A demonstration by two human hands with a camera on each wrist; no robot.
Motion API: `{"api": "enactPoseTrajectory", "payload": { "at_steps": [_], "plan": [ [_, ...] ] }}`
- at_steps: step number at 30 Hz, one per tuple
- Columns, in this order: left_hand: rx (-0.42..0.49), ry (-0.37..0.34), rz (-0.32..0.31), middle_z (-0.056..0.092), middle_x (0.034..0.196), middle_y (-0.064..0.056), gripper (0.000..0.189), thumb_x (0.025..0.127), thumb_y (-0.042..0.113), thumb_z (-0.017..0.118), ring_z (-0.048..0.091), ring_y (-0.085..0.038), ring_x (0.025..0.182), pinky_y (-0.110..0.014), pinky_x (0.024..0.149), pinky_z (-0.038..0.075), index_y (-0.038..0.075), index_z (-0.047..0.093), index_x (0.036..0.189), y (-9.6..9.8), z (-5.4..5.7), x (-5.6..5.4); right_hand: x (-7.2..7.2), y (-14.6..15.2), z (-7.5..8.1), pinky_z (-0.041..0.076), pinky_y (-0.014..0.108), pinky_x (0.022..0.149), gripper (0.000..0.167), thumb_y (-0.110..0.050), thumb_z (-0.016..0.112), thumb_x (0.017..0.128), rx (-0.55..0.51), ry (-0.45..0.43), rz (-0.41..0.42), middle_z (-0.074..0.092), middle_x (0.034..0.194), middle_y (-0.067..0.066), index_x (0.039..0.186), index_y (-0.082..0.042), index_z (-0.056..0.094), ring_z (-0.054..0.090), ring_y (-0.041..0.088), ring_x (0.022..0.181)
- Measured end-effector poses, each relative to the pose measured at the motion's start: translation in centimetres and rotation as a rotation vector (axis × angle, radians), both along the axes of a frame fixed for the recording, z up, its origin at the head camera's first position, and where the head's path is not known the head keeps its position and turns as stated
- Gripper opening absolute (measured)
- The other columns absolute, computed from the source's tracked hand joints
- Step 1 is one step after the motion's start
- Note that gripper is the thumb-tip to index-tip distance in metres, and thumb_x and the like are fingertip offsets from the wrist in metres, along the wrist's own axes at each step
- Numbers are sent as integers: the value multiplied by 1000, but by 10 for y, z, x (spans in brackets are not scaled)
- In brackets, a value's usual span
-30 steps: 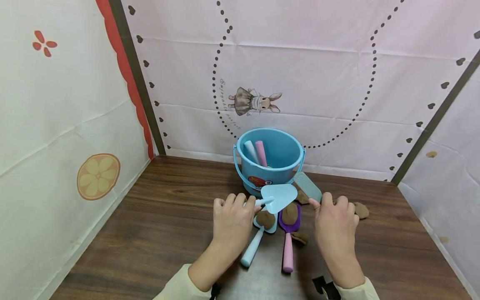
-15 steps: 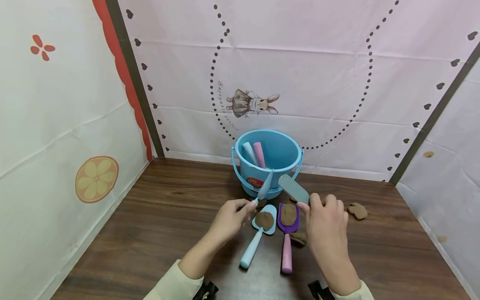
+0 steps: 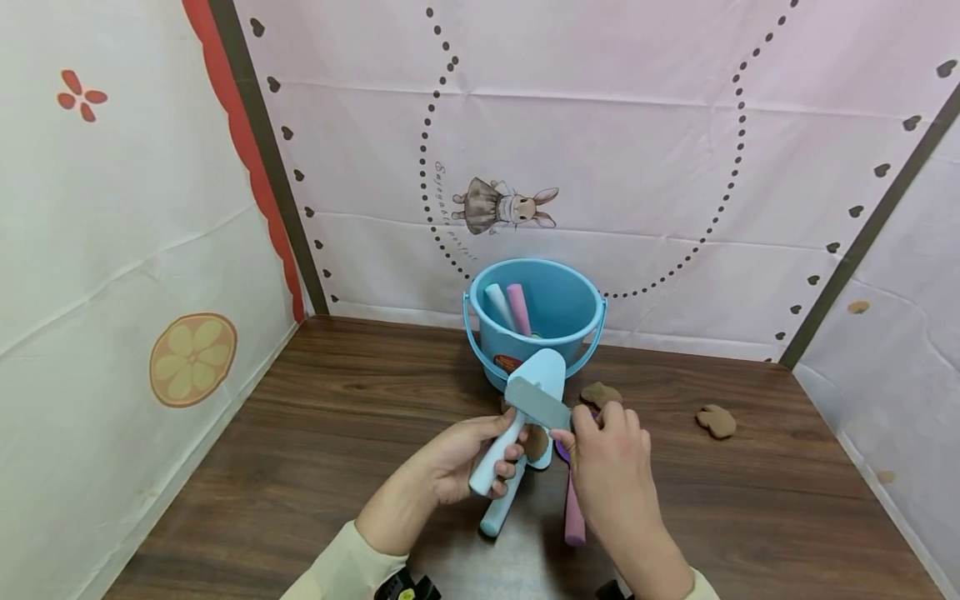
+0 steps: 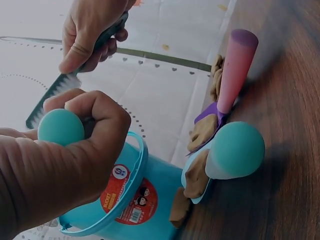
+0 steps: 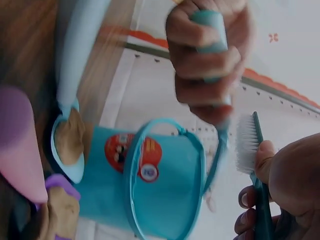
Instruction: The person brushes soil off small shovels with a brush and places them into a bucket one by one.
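Note:
My left hand (image 3: 457, 458) grips the handle of a light blue toy trowel (image 3: 551, 364), its blade raised in front of the bucket. In my right hand (image 3: 611, 467) is a dark green brush (image 3: 536, 402) with white bristles (image 5: 246, 142). The brush head lies across the base of the trowel blade in the head view, bristles facing the trowel. Beneath the hands, a light blue shovel (image 3: 504, 507) carries a brown clay-like lump (image 3: 536, 443). Beside it lies a purple shovel with a pink handle (image 3: 574, 518), its scoop mostly hidden by my right hand.
A blue bucket (image 3: 562, 307) stands at the back by the wall, with a light blue handle (image 3: 498, 305) and a pink handle (image 3: 518, 307) sticking up inside. Brown pieces lie on the wooden table (image 3: 330, 433), one (image 3: 600, 395) by the bucket and another (image 3: 716, 422) farther right.
My left hand has turned the trowel from lying sideways, through edge-on, to blade pointing up and away. My right hand has brought the brush leftward over the trowel.

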State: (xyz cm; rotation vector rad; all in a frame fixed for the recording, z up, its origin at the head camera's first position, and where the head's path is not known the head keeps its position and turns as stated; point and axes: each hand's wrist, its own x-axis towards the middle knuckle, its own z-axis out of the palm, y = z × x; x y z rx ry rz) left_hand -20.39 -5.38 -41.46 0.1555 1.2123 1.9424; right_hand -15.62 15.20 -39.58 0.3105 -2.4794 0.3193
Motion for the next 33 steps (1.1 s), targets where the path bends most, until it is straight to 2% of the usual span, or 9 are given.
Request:
{"api": "enactPoseTrajectory", "payload": {
  "at_steps": [3,6,11,14,18,22,25,29,33],
  "plan": [
    [13,-3,-34,49,76,5,36,110,44,36,45,-5,60,-24,56,41,12,52,101,1,0,1,1,-3,-2,28,33,55,34,-38,74,88,6,4,17,40,74,6,92,-7,60,37,21,64],
    [14,6,-65,49,75,5,38,109,44,37,44,-5,58,-23,55,41,12,53,100,1,2,2,-1,1,-1,30,35,55,35,-38,72,89,-11,10,0,41,74,8,90,-6,58,39,24,65],
    [-7,37,-126,48,74,4,37,110,43,35,44,-5,57,-24,54,41,12,54,102,3,5,2,-9,22,5,31,39,54,35,-36,67,93,-81,11,-104,42,75,13,88,-4,55,41,31,66],
    [-15,47,-154,48,74,4,36,110,42,33,44,-6,57,-24,55,40,13,54,103,4,7,2,-14,36,7,29,40,53,36,-34,66,93,-104,44,-157,39,73,14,83,-3,49,39,33,64],
    [-25,48,-130,48,74,4,38,110,42,33,44,-6,57,-24,54,40,13,55,102,4,7,2,-13,38,10,33,42,53,35,-33,65,94,-126,36,-116,39,74,13,84,-3,49,40,33,65],
    [-31,32,-84,47,73,4,40,110,44,34,43,-5,56,-23,53,41,12,54,100,4,5,2,-2,14,10,35,38,58,31,-32,68,93,-116,-24,7,40,75,9,89,-4,55,41,27,67],
    [-32,31,-62,47,73,4,38,110,40,34,43,-5,57,-24,54,40,9,52,100,3,4,2,5,-2,4,31,33,58,33,-34,71,89,-58,-22,54,37,73,6,86,-7,54,36,23,65],
    [-43,32,-45,47,73,4,37,110,40,36,42,-5,56,-23,53,40,10,53,99,3,3,2,2,-2,-2,29,33,55,34,-37,72,89,-27,-36,29,38,72,6,86,-8,54,35,22,63],
    [-55,35,-69,46,71,5,39,109,44,36,41,-5,54,-22,52,39,12,55,99,3,4,2,-8,15,-1,32,37,54,33,-35,69,92,-86,-38,-54,41,74,10,87,-5,54,39,27,65]
  ]
}}
